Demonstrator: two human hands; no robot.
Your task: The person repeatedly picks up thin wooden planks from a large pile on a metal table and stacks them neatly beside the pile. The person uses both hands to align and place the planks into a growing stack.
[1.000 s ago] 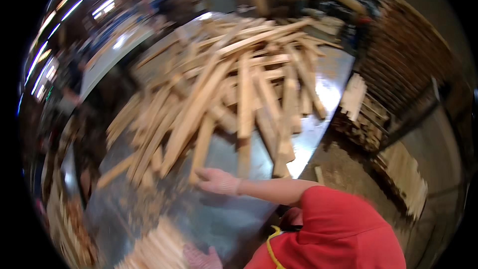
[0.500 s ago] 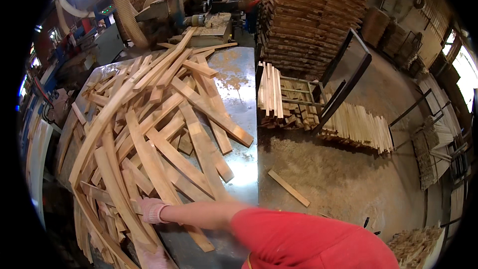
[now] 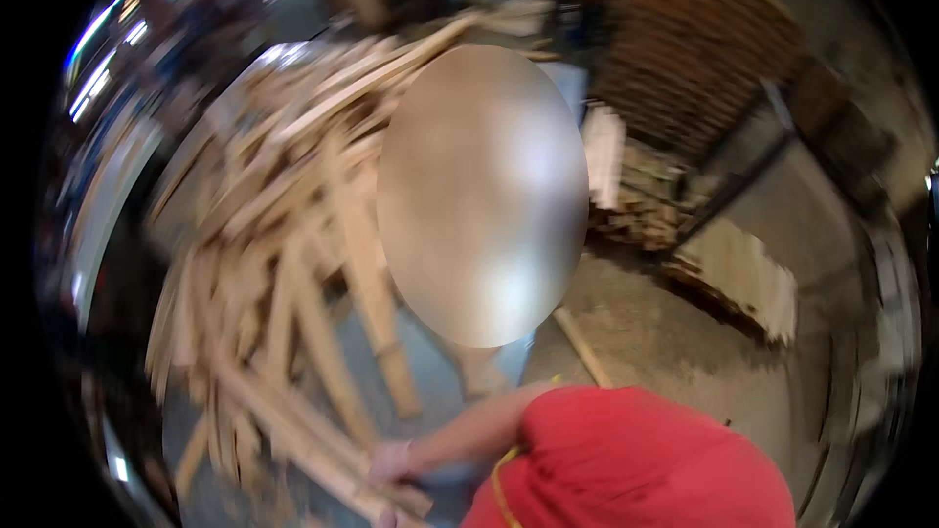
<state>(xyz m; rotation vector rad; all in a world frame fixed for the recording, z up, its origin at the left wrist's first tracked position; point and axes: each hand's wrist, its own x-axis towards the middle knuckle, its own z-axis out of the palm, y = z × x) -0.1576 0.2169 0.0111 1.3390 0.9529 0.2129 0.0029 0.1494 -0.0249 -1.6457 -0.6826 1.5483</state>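
Note:
Long wooden strips (image 3: 293, 420), pale brown and slightly curved, slant down toward the lower edge close to me. My right hand (image 3: 393, 462), in a pale pinkish glove, is closed around the near part of these strips. Just below it, at the picture's edge, only a small blurred bit of my left hand (image 3: 388, 519) shows against the same strips, its fingers mostly cut off. Beyond lies a big loose pile of similar strips (image 3: 362, 244) on a metal table (image 3: 445, 440). Motion smears the view, and a blurred oval hides the table's middle.
To the right, wooden pieces are stacked in a tall pile (image 3: 685, 49). Dark metal frame bars (image 3: 734, 191) rise beside a low row of strips (image 3: 738, 269). One strip (image 3: 584, 347) lies on the floor by the table's right side. Blurred machinery stands at the back left.
My view has swung, so the scene is tilted and smeared. My right hand has come nearer to me and to the right, and the strips at my hands now slant more toward me.

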